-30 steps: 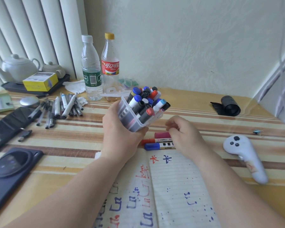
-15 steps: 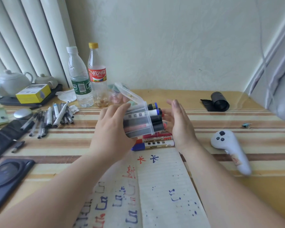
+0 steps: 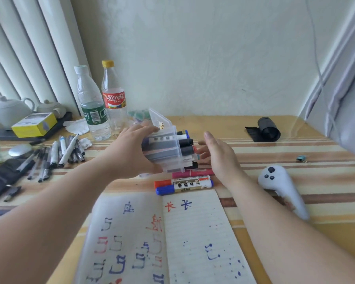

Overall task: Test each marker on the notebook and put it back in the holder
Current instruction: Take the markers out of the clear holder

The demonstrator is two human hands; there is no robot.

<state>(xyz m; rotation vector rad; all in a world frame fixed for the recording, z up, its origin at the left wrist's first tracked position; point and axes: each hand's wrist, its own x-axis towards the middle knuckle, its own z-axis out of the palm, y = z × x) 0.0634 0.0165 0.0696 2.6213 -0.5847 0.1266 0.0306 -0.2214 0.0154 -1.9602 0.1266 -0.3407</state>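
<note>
My left hand grips the clear plastic marker holder, tipped on its side above the table with its mouth pointing right. Several markers poke out of it, with blue, black and red caps. My right hand is held open just right of the caps, palm toward them, fingers straight. Below the holder three markers lie on the table: a pink one, a red one and a blue one. The open notebook lies nearest me, covered with red, blue and black test marks.
Two plastic bottles stand behind the holder. Several pens lie loose at the left, beside a teapot tray and a yellow box. A white controller, a black roll and a small binder clip lie at the right.
My left hand has tipped the holder from leaning to lying sideways and lifted it a little. My right hand went from a loose fist on the table to open beside the marker caps.
</note>
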